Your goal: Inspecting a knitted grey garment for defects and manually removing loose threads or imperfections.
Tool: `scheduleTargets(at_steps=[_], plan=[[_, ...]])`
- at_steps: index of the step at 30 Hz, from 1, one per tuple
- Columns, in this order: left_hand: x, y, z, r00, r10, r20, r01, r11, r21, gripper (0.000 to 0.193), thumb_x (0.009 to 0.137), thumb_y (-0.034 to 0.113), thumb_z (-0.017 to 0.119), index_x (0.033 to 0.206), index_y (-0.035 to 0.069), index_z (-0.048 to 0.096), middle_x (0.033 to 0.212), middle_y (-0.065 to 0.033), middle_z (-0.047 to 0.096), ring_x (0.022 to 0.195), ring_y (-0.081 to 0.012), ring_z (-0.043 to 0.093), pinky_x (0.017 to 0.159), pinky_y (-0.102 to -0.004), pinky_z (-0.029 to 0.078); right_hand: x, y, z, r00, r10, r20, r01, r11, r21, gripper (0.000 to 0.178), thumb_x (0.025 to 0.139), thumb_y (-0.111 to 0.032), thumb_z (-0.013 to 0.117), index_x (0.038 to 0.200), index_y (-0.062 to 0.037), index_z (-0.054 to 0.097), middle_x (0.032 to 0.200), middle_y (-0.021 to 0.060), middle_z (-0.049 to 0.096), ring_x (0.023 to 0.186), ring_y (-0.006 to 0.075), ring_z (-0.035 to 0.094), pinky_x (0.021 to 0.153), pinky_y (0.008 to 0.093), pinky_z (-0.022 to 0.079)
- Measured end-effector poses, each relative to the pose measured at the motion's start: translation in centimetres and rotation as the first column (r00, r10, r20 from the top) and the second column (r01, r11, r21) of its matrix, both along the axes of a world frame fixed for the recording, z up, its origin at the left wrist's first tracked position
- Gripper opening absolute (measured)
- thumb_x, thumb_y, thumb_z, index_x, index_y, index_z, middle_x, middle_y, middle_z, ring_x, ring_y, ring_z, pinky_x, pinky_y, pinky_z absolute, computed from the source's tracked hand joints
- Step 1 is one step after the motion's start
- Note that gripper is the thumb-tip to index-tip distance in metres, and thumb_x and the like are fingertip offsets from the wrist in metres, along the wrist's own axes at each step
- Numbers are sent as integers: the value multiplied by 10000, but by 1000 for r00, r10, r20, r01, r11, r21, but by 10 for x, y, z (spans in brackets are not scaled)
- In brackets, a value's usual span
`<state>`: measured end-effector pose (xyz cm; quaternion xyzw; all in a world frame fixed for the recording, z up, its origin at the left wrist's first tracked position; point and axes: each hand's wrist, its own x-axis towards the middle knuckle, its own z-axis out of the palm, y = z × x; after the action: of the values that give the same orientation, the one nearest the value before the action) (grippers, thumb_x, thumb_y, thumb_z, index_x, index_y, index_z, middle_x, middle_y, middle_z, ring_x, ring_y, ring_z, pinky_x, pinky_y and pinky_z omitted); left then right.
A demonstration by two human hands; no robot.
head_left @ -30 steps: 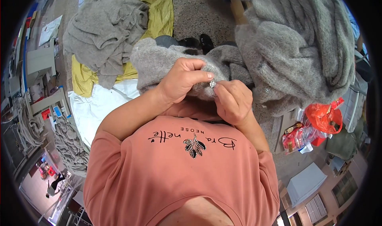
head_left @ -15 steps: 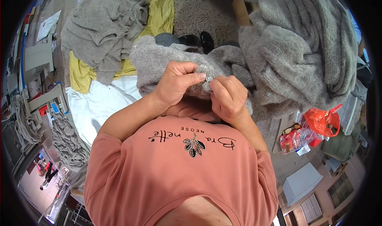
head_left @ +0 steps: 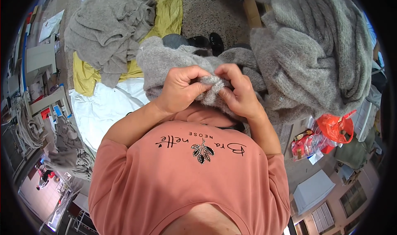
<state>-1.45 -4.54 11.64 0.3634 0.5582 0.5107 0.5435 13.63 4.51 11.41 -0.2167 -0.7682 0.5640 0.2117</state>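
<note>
Partly behind left hand (head_left: 178, 88) and right hand (head_left: 240, 92), bunched grey knit fabric (head_left: 214, 85).

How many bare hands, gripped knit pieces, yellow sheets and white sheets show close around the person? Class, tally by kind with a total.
Left hand and right hand: 2
Grey knit piece: 1
Yellow sheet: 1
White sheet: 1
Total: 5

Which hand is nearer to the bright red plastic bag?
Right: the right hand pinches grey knit, left of the red plastic bag. The left hand pinches it too, farther left.
</note>
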Motion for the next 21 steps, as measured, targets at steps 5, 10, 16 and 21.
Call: scheduleTargets(at_steps=[5,10,16,21], plan=[[1,-4,-6,981,44,-189,-25,995,97,69,748,-51,567,788,-7,602,715,-32,613,653,-59,530,575,-204,434,2,1,-10,977,126,174,-123,992,-28,206,676,32,519,880,22,544,733,124,550,637,245,541,603,292,428],[4,-3,-7,970,42,-241,-7,990,142,49,754,-41,564,774,-9,596,710,-38,615,649,-60,533,575,-208,435,5,-10,-12,1000,-3,29,7,994,-111,164,692,38,513,846,12,563,673,122,532,586,218,528,558,286,413],[4,2,-12,819,157,-552,44,942,333,124,660,-80,570,761,-11,586,680,-102,591,604,-187,581,541,-259,455,1,-23,-15,976,-197,95,183,974,137,155,654,49,494,797,16,542,631,138,506,530,242,514,498,298,399],[10,-2,-12,685,302,-663,97,864,494,190,608,-87,568,785,-17,568,689,-134,577,594,-262,577,516,-294,463,-7,-22,-16,957,-280,76,257,939,227,98,616,-2,534,680,-31,465,604,131,497,513,305,505,443,363,390]])
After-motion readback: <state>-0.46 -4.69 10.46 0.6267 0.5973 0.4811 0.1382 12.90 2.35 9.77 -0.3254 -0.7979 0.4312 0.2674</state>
